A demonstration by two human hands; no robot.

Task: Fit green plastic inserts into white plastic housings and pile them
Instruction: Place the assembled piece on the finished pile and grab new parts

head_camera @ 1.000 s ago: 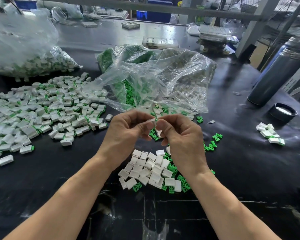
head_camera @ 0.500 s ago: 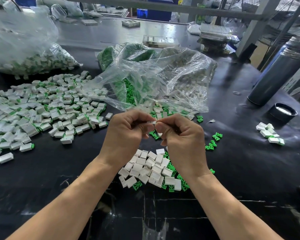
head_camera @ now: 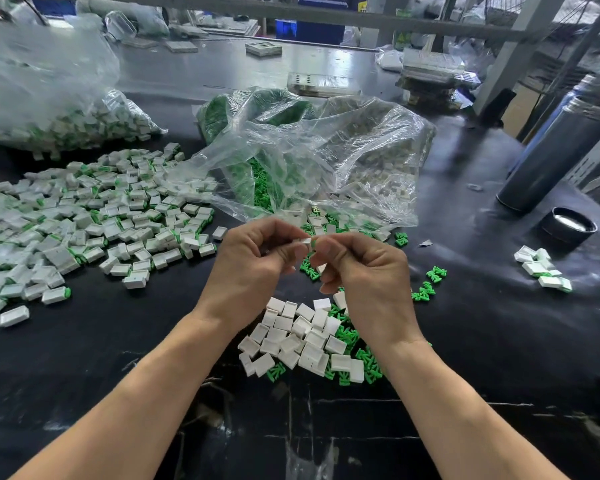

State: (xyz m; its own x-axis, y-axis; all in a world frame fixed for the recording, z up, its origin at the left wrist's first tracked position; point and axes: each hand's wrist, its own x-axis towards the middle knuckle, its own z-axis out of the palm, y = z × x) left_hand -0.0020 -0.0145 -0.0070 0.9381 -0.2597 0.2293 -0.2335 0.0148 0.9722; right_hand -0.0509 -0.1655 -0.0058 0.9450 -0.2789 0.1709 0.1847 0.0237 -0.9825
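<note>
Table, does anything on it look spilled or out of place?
Nothing looks damaged. The one oddity: a small cluster of housings lies alone at far right near the black cap, apart from the big finished pile on the left.

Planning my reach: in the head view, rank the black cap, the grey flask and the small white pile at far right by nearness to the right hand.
From the right hand:
1. Small white pile, right of it.
2. Black cap, farther right and back.
3. Grey flask, behind the cap.
</note>
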